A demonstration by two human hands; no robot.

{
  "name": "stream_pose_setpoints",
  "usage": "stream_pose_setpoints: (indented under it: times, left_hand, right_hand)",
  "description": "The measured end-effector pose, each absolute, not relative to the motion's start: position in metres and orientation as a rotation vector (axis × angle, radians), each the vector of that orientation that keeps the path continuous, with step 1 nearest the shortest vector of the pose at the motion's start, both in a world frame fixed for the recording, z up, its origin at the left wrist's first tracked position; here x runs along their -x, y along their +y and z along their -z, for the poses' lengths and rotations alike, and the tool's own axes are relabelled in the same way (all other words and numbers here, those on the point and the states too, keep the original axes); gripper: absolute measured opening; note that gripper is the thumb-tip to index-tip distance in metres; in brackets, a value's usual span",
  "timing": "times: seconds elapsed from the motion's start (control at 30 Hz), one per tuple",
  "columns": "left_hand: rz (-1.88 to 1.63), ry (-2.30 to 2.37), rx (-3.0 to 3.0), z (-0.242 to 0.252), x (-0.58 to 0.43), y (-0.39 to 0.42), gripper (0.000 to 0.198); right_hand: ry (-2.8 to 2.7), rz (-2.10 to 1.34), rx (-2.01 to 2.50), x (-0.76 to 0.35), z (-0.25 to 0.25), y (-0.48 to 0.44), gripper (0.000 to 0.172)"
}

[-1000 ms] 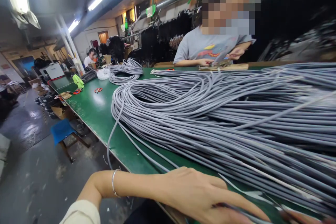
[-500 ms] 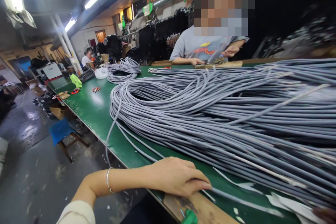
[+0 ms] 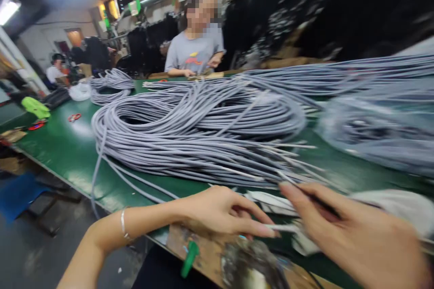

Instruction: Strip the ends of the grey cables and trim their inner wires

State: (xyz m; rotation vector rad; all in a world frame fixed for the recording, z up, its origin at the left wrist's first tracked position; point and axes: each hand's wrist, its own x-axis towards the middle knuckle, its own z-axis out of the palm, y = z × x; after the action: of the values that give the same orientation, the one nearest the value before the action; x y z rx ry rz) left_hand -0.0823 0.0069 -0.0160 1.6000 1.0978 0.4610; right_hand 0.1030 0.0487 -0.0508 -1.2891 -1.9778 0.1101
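My left hand (image 3: 224, 212) reaches in from the lower left and pinches a cable by its pale end (image 3: 284, 228), which sticks out past the fingertips to the right. My right hand (image 3: 362, 230), blurred, is closed on a slim dark tool with a light tip (image 3: 285, 177); its kind cannot be made out. The fingertips of both hands are a short way apart. Just beyond them lies a big looped bundle of grey cables (image 3: 162, 153), several pale ends pointing right. Below the left hand is a wooden board (image 3: 179, 239) with a green clip-like piece (image 3: 190, 258) and a dark metal device (image 3: 252, 262).
The green table (image 3: 68, 158) carries a smaller cable coil (image 3: 111, 88), red-handled scissors (image 3: 74, 117) and a clear plastic bag (image 3: 369, 131). White cloth (image 3: 396, 203) lies by my right hand. Across the table sits a co-worker (image 3: 196, 49). A blue stool (image 3: 22, 196) stands at left.
The view has swung to the right and lower. My right hand, barely visible at the edge before, has come in close to my left hand. The cable's pale end now shows at the left fingertips.
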Motion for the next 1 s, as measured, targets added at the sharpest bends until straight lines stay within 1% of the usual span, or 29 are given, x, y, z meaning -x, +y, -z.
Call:
stream_pose_setpoints:
  times: [0.1,0.17,0.23,0.33,0.53,0.7,0.8,1.0]
  left_hand:
    - [-0.698,1.049,-1.28,0.019,0.084,0.0,0.037]
    - [-0.786,1.053,-1.215,0.018,0.088,-0.003,0.043]
    - [-0.826,1.061,-1.213,0.015,0.091,-0.005,0.042]
    - [-0.835,1.101,-1.246,0.011,0.094,-0.007,0.031]
    - [-0.709,1.328,-1.507,0.006,0.105,-0.012,0.018]
    - [-0.745,1.435,-1.716,0.005,0.105,-0.014,0.014]
    - [-0.792,1.452,-1.805,0.007,0.102,-0.015,0.013]
    - [-0.904,1.409,-1.859,0.011,0.098,-0.016,0.017]
  right_hand:
    - [-1.765,-0.49,1.275,-0.085,0.029,0.038,0.043]
    - [-1.754,-0.756,1.229,-0.078,0.02,0.035,0.043]
    - [-1.76,-1.02,1.174,-0.075,0.015,0.033,0.045]
    - [-1.71,-1.291,1.103,-0.076,0.016,0.033,0.046]
    - [-1.432,-1.492,1.116,-0.077,0.03,0.032,0.044]
    - [-1.332,-1.62,1.126,-0.074,0.035,0.032,0.047]
    - [-1.329,-1.625,1.077,-0.071,0.044,0.033,0.048]
    - [-1.44,-1.506,1.025,-0.062,0.047,0.027,0.041]
